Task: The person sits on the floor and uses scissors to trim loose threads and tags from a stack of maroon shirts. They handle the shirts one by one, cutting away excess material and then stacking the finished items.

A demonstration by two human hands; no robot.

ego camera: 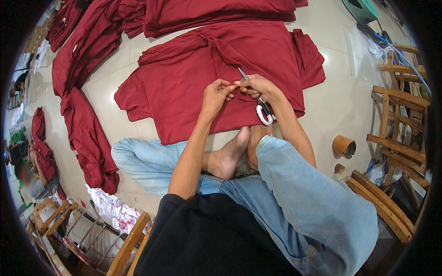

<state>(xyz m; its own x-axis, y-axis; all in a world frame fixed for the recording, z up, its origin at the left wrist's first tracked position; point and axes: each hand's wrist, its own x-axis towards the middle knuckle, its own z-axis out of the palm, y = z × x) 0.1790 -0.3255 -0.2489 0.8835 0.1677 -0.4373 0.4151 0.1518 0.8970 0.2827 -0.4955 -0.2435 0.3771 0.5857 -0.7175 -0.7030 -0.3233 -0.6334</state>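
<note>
A dark red garment (186,100) with short sleeves lies spread on the floor before my crossed legs. My left hand (217,95) pinches a small bit of its cloth between thumb and fingertips. My right hand (260,86) holds a pair of scissors (265,115) against the palm, one blade pointing up and away past the knuckles. White wrapping covers a handle loop, which hangs below the hand. The fingertips of both hands meet over the garment; exactly what lies between them is too small to tell.
Folded red garments (221,13) lie beyond, and more red cloth (86,131) trails along the left. White cloth (114,210) is at lower left. Wooden frames (397,127) and a brown cylindrical container (342,146) stand at right. Another person (41,183) sits far left with red cloth.
</note>
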